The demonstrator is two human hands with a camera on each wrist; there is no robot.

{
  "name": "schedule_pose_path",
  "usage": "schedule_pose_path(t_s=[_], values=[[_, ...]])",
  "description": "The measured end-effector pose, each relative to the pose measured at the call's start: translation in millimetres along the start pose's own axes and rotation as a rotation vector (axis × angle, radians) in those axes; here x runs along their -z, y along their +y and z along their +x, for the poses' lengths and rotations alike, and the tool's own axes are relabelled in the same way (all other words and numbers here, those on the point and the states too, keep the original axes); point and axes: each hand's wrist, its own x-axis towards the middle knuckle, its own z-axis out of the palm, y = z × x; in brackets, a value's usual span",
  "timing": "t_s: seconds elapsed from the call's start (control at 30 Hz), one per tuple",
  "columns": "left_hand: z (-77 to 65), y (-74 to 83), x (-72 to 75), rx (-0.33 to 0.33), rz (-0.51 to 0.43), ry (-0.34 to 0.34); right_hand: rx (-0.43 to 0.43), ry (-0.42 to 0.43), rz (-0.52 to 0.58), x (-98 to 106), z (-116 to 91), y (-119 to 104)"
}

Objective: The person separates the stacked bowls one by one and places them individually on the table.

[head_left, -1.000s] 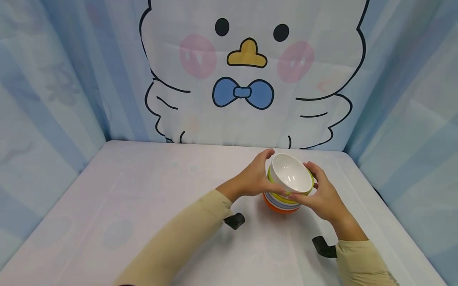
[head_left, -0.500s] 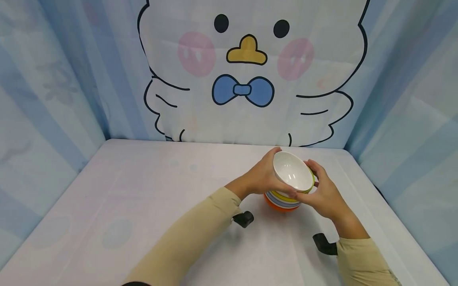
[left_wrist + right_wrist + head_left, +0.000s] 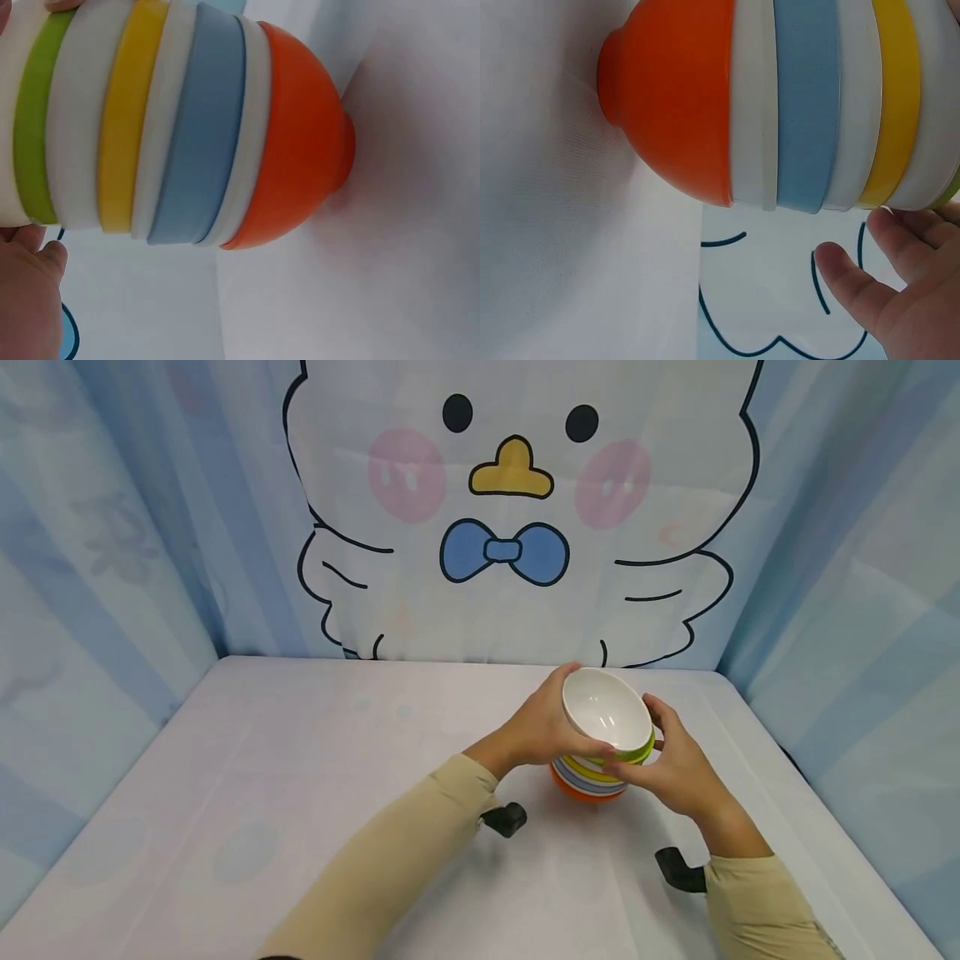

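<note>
A stack of nested bowls stands on the white table right of centre in the head view. At the bottom is an orange bowl (image 3: 300,142), with a blue-banded bowl (image 3: 806,105), a yellow-banded bowl (image 3: 129,120) and a green-banded bowl (image 3: 39,120) above it. Topmost sits a white bowl (image 3: 606,706), tilted so its glossy inside faces the head camera. My left hand (image 3: 546,722) grips this top bowl from the left, thumb across its near side. From the right, my right hand (image 3: 678,772) holds the stack around the green-banded bowl, its thumb in front.
The white table (image 3: 300,793) ends at a cartoon-printed backdrop (image 3: 510,618) just behind the stack. Blue-and-white curtains (image 3: 862,635) close in both sides. A black curved piece sticks out at each wrist, the left one (image 3: 504,819) nearer the stack.
The white top bowl has risen slightly, and more of the green band shows beneath it. My left hand moved right, then slightly back left with the bowl; the right hand has hardly moved.
</note>
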Motion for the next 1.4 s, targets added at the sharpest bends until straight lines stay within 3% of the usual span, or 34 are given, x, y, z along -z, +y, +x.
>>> schedule_pose_path(t_s=[0.33,0.73,1.03,1.4], values=[[-7.1,3.6,21.0,-0.024,-0.071,0.059,-0.029,-0.006,0.004,-2,1,-3],[-17.1,-3.1,46.6,0.03,-0.121,0.147,-0.057,-0.014,-0.011,-2,2,-6],[-27.6,-15.0,64.7,0.055,-0.137,0.196,-0.061,-0.019,-0.02,-1,3,-4],[-48.4,-44.8,86.7,0.093,-0.124,0.299,-0.083,-0.038,0.014,-5,4,3]])
